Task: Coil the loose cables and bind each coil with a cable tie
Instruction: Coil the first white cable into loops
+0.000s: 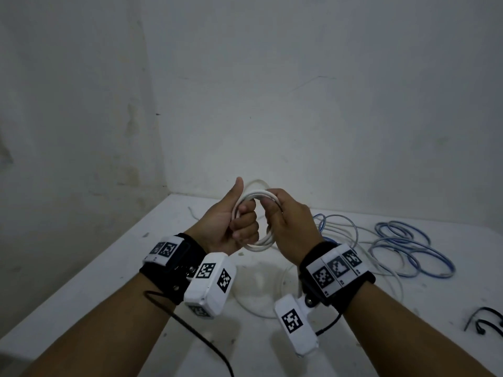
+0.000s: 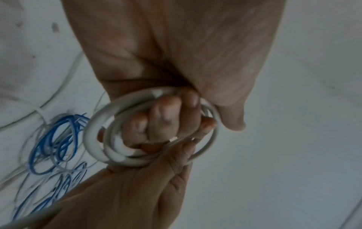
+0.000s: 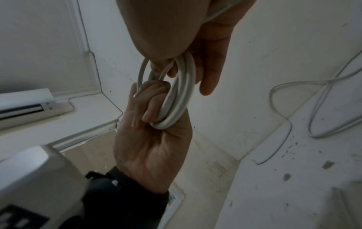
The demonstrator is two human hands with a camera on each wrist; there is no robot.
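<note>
A thick white cable is wound into a small coil [image 1: 257, 197] held in the air above the white table [image 1: 81, 281]. My left hand [image 1: 243, 225] grips the coil's left side, fingers curled through the loops and thumb pointing up. My right hand [image 1: 275, 213] pinches the coil's upper right side. In the left wrist view the coil [image 2: 94, 139] rings my curled left fingers [image 2: 162, 117], with the right hand [image 2: 147, 178] below it. The right wrist view shows the coil [image 3: 180, 99] between both hands. The cable's loose tail [image 1: 261, 308] lies on the table below.
A loose blue cable [image 1: 408, 246] lies tangled with thin white cable at the right of the table. Black cable ties [image 1: 484, 319] lie near the right edge. White walls close the table's back and left. A wall unit [image 3: 23, 105] appears in the right wrist view.
</note>
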